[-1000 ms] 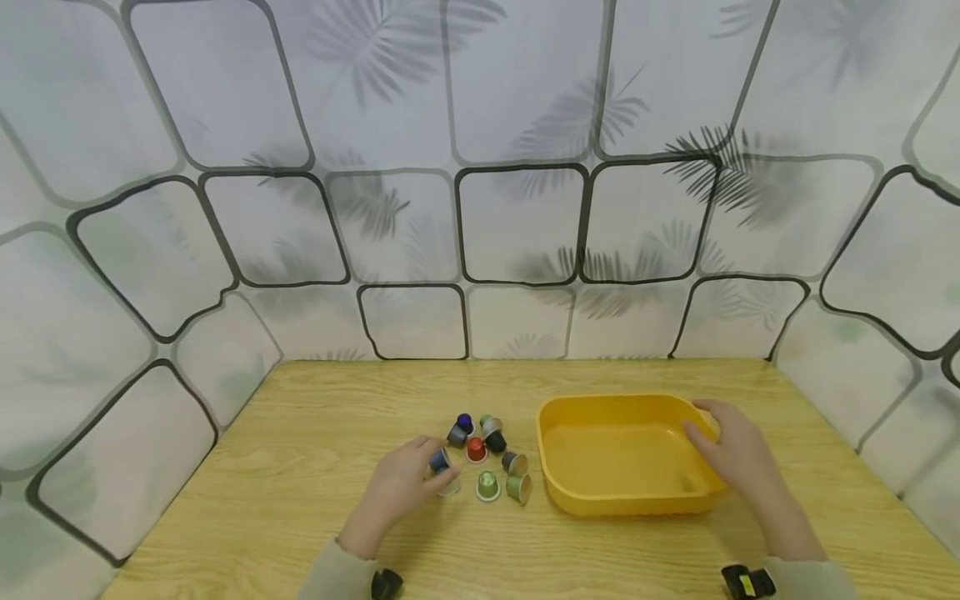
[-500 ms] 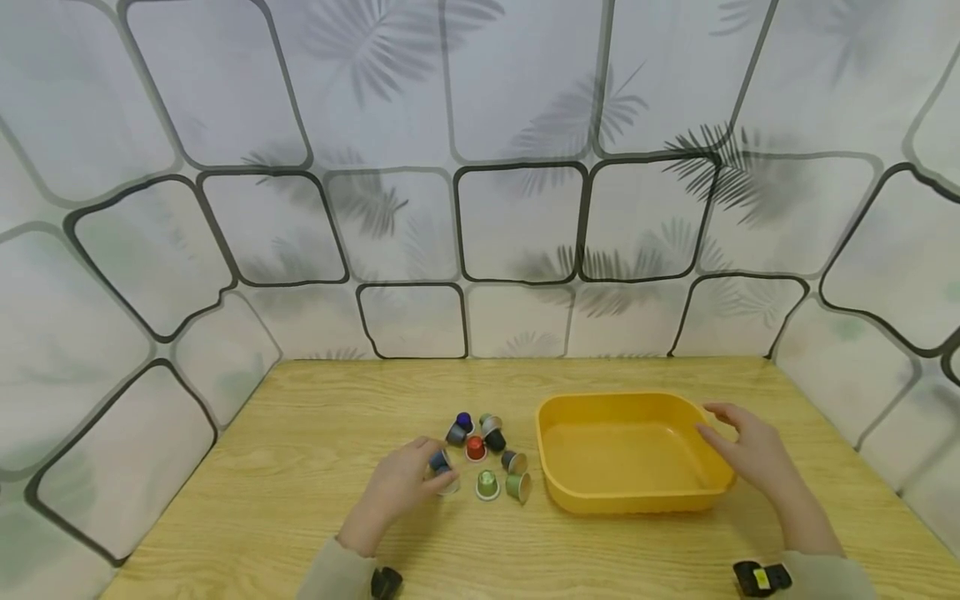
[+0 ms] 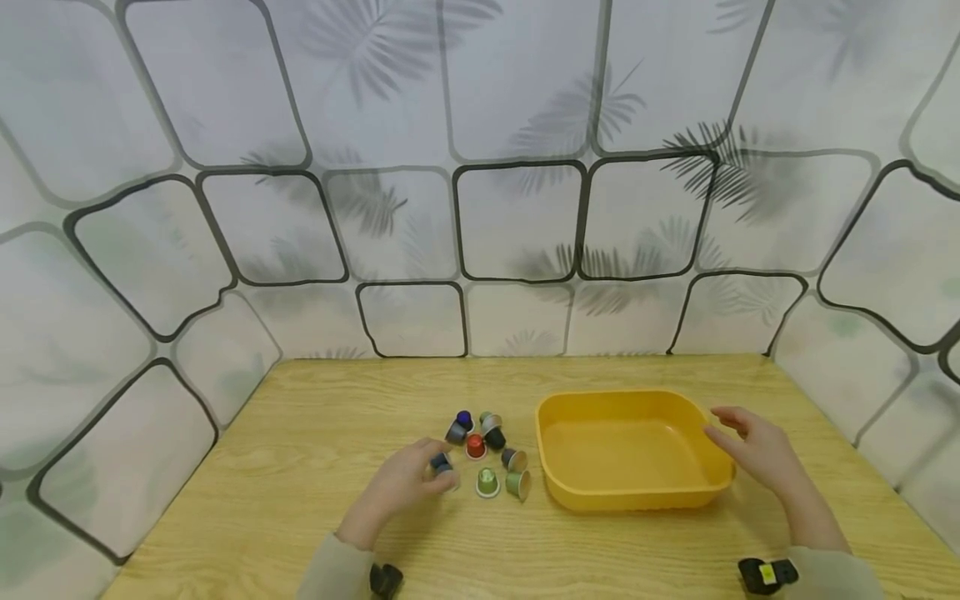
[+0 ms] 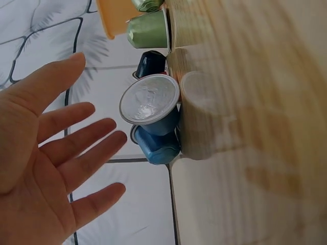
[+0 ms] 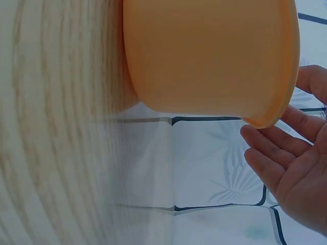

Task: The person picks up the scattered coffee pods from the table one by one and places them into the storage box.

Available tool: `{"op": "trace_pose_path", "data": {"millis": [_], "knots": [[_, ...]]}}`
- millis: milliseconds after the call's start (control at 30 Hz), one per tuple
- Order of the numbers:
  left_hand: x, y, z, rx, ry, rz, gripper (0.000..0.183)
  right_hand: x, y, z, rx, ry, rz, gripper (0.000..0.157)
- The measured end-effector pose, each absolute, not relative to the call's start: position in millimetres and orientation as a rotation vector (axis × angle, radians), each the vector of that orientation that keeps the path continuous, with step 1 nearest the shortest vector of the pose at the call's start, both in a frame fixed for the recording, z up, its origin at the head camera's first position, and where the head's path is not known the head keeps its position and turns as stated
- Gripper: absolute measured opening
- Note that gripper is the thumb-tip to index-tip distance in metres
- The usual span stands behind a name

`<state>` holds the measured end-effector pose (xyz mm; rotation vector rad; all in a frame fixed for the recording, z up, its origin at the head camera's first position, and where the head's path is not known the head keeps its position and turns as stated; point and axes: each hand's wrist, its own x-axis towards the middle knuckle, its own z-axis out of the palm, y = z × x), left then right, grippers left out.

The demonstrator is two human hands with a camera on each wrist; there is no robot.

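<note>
My left hand (image 3: 405, 477) hovers at the left side of a cluster of coffee capsules. Its fingers are spread and hold nothing in the left wrist view. Closest to it are two blue capsules: one (image 4: 159, 148) lies tipped over, and another (image 4: 148, 99) against it shows its silver lid. A red capsule (image 3: 476, 447) and a green capsule (image 3: 487, 482) stand upright, lids down. Another green capsule (image 3: 517, 485) lies on its side. My right hand (image 3: 767, 454), fingers loosely extended, is by the right rim of a yellow tray (image 3: 637, 502); whether it touches the rim I cannot tell.
Behind the red capsule are more capsules, including a purple one (image 3: 464, 418) and a black one (image 3: 494, 439). A dark capsule (image 3: 513, 459) lies near the tray's left side. Patterned curtain (image 3: 517, 225) encloses the back and sides of the wooden table (image 3: 300, 417).
My right hand has slid right, from lying over the tray's right rim to its outer side, fingers loosening. My left hand stays almost in place; the nearer blue capsule has tilted slightly.
</note>
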<state>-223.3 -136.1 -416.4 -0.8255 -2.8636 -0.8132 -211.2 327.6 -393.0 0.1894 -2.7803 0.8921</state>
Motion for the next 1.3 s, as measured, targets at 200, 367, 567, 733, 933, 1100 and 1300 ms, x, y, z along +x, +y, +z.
{"op": "trace_pose_path", "data": {"millis": [200,367,567,733,933,1100,1300], "knots": [[-228.3,-142.1,-422.2,-0.908,-2.847,-1.044,0.046,-210.9,331.6,-396.4,0.158,-2.789,0.95,0.05],[-234.0,-148.3,-427.6,-0.96,-2.824,-1.171,0.039,-211.5,333.8,-397.7,0.154,-2.796,0.976,0.051],[-237.1,-152.0,-430.6,-0.995,-2.842,-1.22,0.035,-211.5,335.8,-400.4,0.139,-2.813,1.011,0.053],[-237.0,-151.0,-430.1,-1.028,-2.854,-1.214,0.036,-212.2,337.3,-403.3,0.146,-2.814,1.029,0.053],[-237.7,-146.9,-427.4,-1.017,-2.882,-1.157,0.036,-213.8,338.2,-407.0,0.145,-2.811,1.044,0.053],[-239.3,-144.4,-427.3,-0.991,-2.918,-1.093,0.037,-214.3,338.1,-408.9,0.129,-2.833,1.049,0.054],[-240.4,-144.6,-428.3,-1.001,-2.924,-1.108,0.037,-215.3,338.7,-410.8,0.12,-2.844,1.05,0.054]]}}
